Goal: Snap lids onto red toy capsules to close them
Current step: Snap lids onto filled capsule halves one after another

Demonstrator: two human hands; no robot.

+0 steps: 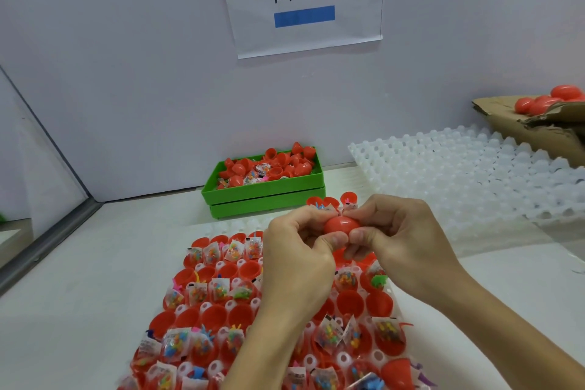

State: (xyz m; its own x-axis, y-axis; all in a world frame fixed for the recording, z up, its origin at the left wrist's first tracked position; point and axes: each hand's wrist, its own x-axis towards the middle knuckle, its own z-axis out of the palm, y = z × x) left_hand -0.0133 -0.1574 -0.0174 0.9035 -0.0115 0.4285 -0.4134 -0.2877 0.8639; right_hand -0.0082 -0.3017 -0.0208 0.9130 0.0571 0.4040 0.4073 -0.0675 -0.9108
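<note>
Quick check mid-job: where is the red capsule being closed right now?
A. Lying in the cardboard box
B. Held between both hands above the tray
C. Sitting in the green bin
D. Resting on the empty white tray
B: the red capsule is pinched between the fingers of the left hand and the right hand, above the filled tray.

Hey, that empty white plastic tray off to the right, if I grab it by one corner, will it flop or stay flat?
The white tray looks thin and translucent, so it would probably sag from one corner. Nothing sits in its visible cups, so it is likely very light and may slide easily if pushed.
</note>
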